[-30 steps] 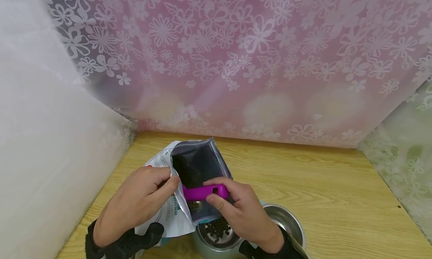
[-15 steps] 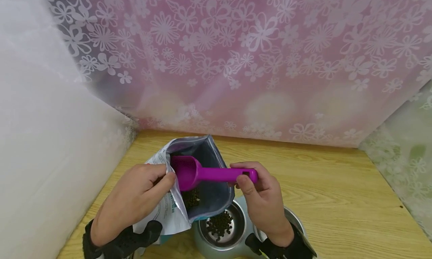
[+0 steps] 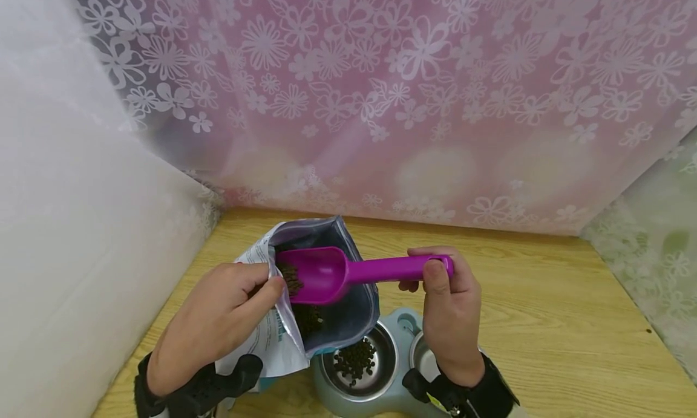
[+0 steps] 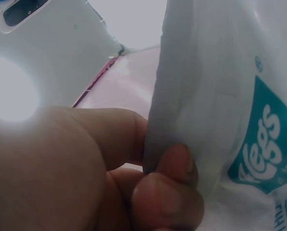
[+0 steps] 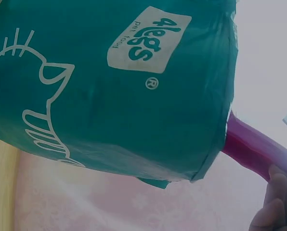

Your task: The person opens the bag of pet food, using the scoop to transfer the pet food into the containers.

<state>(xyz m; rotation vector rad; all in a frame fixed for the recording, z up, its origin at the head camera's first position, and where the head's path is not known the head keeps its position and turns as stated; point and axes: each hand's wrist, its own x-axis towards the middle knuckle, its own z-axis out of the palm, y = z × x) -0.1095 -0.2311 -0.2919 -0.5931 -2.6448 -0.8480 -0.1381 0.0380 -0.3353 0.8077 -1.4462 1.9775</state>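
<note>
My left hand (image 3: 218, 318) pinches the left edge of an open pet food bag (image 3: 272, 345) between thumb and fingers, and the bag's mouth faces up toward the head camera. In the left wrist view its white side (image 4: 196, 96) fills the right half; the right wrist view shows its teal side (image 5: 85, 106). With my right hand (image 3: 452, 309) I hold a purple scoop (image 3: 321, 276) by the end of its handle. The scoop's bowl lies within the bag's mouth, with brown kibble (image 3: 291, 279) at its tip. More kibble shows deeper in the bag.
A pale blue double feeder (image 3: 348, 406) stands on the wooden table (image 3: 544, 303) below the bag. Its left steel bowl (image 3: 389, 357) contains dark kibble; my right hand partly covers the other steel bowl (image 3: 422, 357). A pink floral sheet (image 3: 381, 133) hangs behind the table.
The right hand has drawn the scoop up and to the right, so its bowl, buried in the bag earlier, now shows with kibble. The left hand keeps its pinch on the bag.
</note>
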